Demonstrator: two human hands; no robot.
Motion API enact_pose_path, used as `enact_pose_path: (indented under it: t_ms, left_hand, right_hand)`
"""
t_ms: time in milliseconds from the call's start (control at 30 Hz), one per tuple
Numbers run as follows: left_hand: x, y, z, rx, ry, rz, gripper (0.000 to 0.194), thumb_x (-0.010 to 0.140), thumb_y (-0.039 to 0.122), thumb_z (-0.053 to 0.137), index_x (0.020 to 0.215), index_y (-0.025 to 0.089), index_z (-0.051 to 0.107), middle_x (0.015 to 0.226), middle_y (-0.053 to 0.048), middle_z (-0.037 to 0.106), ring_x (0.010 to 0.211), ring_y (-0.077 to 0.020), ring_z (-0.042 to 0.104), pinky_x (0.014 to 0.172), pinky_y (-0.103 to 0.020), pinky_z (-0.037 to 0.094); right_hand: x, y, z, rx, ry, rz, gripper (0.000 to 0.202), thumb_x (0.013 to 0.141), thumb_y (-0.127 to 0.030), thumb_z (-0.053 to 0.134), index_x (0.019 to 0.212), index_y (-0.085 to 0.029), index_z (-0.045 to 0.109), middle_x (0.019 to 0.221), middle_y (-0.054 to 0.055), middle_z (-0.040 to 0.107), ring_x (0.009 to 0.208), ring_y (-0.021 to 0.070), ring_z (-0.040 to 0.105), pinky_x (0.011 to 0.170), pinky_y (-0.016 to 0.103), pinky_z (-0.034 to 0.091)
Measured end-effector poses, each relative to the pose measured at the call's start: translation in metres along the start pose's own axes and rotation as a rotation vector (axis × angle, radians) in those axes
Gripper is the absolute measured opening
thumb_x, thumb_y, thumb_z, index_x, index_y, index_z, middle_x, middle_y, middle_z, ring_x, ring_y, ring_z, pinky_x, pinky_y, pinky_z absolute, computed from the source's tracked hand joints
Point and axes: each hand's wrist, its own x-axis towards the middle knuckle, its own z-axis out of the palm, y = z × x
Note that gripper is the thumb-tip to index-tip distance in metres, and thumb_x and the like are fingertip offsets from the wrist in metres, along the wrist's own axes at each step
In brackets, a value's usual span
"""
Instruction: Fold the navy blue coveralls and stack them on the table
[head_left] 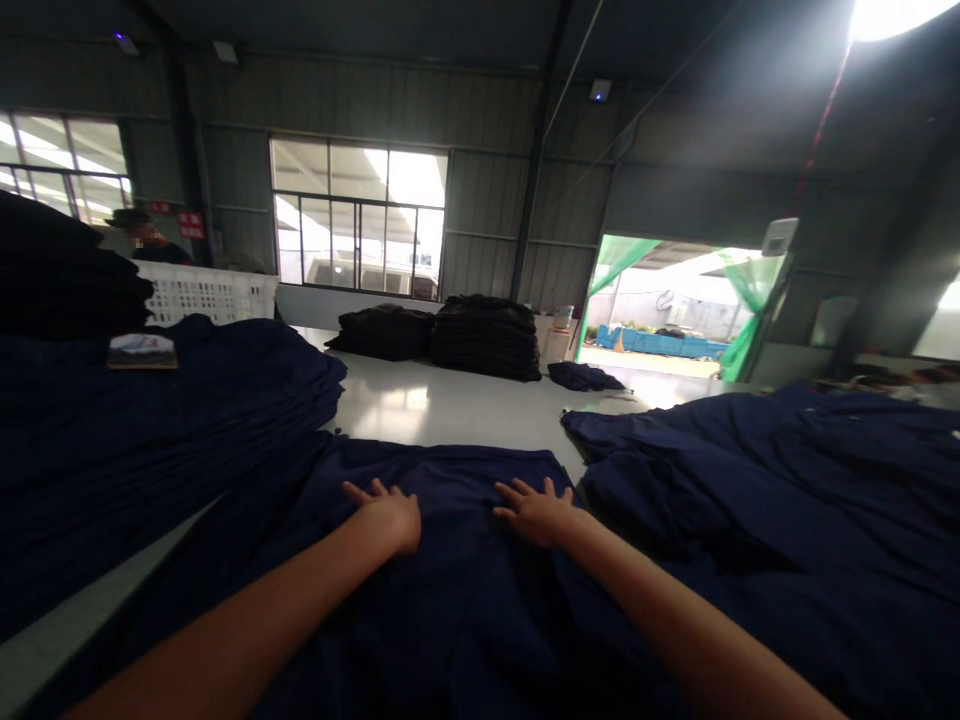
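Observation:
A dark navy garment [457, 590], perhaps trousers, lies spread out in front of me with its straight upper edge toward the far side of the table. My left hand [390, 512] rests on its upper left part, fingers spread. On the upper right part lies my right hand [538, 512], its fingers also apart and flat on the cloth. Neither hand grips anything. To the left rises a stack of navy garments [247, 400]. A loose heap of navy garments [787, 490] spreads out on the right.
Black folded stacks [486, 335] stand on the far side of the white table [390, 400]. A small navy bundle [585, 377] lies beside them. A small box [142, 351] sits on the left stack, near a white crate [210, 292]. Behind it is a person [154, 240].

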Motion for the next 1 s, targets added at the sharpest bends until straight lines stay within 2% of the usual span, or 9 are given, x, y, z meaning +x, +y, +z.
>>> enact_pose_path:
  t_ms: [133, 233, 333, 400, 567, 700, 833, 900, 1000]
  left_hand:
    - [-0.053, -0.02, 0.01, 0.095, 0.004, -0.202, 0.097, 0.047, 0.057, 0.073, 0.133, 0.026, 0.042, 0.129, -0.024, 0.05, 0.12, -0.0601, 0.026, 0.078, -0.084, -0.007]
    - [-0.066, -0.036, 0.017, 0.018, -0.089, -0.242, 0.114, 0.04, 0.074, 0.065, 0.138, 0.03, 0.029, 0.137, -0.024, 0.04, 0.122, -0.0611, 0.019, 0.077, -0.085, -0.003]
    - [-0.051, -0.051, 0.021, -0.114, -0.166, -0.246, 0.119, 0.038, 0.083, 0.056, 0.14, 0.036, 0.018, 0.15, -0.018, 0.011, 0.124, -0.0612, 0.008, 0.077, -0.085, 0.006]
    - [-0.03, -0.057, 0.023, -0.16, -0.116, -0.188, 0.114, 0.043, 0.087, 0.049, 0.14, 0.038, 0.015, 0.151, -0.015, 0.003, 0.125, -0.0601, 0.004, 0.08, -0.083, 0.007]
    - [0.012, -0.044, 0.022, -0.108, 0.182, -0.002, 0.078, 0.076, 0.069, 0.035, 0.142, 0.029, 0.023, 0.151, -0.011, 0.016, 0.133, -0.0467, 0.01, 0.097, -0.073, 0.005]
    - [-0.001, -0.013, 0.017, -0.054, 0.234, 0.056, 0.053, 0.085, 0.042, 0.036, 0.135, 0.025, 0.04, 0.145, -0.009, 0.034, 0.134, -0.0372, 0.02, 0.102, -0.067, 0.004]
    - [-0.028, -0.009, 0.019, -0.059, 0.206, -0.009, 0.058, 0.081, 0.047, 0.042, 0.135, 0.025, 0.04, 0.142, -0.013, 0.037, 0.131, -0.0457, 0.019, 0.093, -0.076, -0.003]
    - [-0.035, -0.018, 0.026, -0.078, 0.168, -0.076, 0.07, 0.076, 0.058, 0.044, 0.137, 0.025, 0.037, 0.145, -0.015, 0.032, 0.13, -0.051, 0.012, 0.088, -0.078, -0.009]
    - [-0.037, -0.035, 0.043, -0.168, 0.142, -0.06, 0.078, 0.074, 0.069, 0.034, 0.14, 0.028, 0.029, 0.15, -0.011, 0.02, 0.131, -0.051, 0.005, 0.091, -0.077, -0.004]
  right_hand:
    - [-0.07, -0.029, 0.015, 0.019, -0.057, -0.178, 0.065, 0.077, -0.071, 0.034, 0.137, -0.048, 0.021, 0.151, -0.004, 0.018, 0.13, 0.0505, 0.007, 0.093, 0.076, 0.004]
    - [-0.092, -0.042, 0.03, 0.009, -0.085, -0.179, 0.067, 0.075, -0.071, 0.038, 0.136, -0.051, 0.019, 0.152, -0.006, 0.012, 0.129, 0.0531, 0.001, 0.089, 0.078, 0.002]
    - [-0.079, -0.043, 0.039, 0.035, -0.153, -0.127, 0.069, 0.075, -0.072, 0.034, 0.137, -0.05, 0.014, 0.152, -0.009, 0.002, 0.128, 0.0541, -0.004, 0.086, 0.081, 0.005]
    - [-0.057, -0.037, 0.043, 0.061, -0.13, -0.098, 0.068, 0.076, -0.074, 0.028, 0.138, -0.05, 0.012, 0.152, -0.01, -0.001, 0.129, 0.053, -0.007, 0.085, 0.082, 0.005]
    - [-0.001, -0.011, 0.05, 0.094, 0.094, -0.048, 0.064, 0.078, -0.074, 0.017, 0.137, -0.049, 0.022, 0.151, -0.011, 0.012, 0.132, 0.0482, -0.002, 0.09, 0.078, 0.002]
    - [0.017, -0.004, 0.036, 0.123, 0.091, 0.004, 0.064, 0.078, -0.072, 0.021, 0.137, -0.048, 0.023, 0.151, -0.009, 0.013, 0.133, 0.0457, 0.001, 0.093, 0.076, 0.005]
    - [0.011, -0.037, 0.011, -0.042, -0.014, 0.13, 0.061, 0.081, -0.061, 0.036, 0.136, -0.035, 0.036, 0.149, 0.006, 0.024, 0.131, 0.0494, 0.01, 0.091, 0.075, 0.004]
    - [0.002, -0.064, 0.009, -0.063, 0.068, 0.03, 0.059, 0.083, -0.06, 0.034, 0.136, -0.034, 0.036, 0.148, 0.007, 0.026, 0.131, 0.0488, 0.01, 0.092, 0.074, 0.002]
    - [-0.01, -0.096, 0.027, 0.048, 0.152, -0.201, 0.061, 0.082, -0.067, 0.026, 0.138, -0.043, 0.026, 0.15, 0.0, 0.021, 0.133, 0.0455, 0.007, 0.095, 0.073, 0.002]
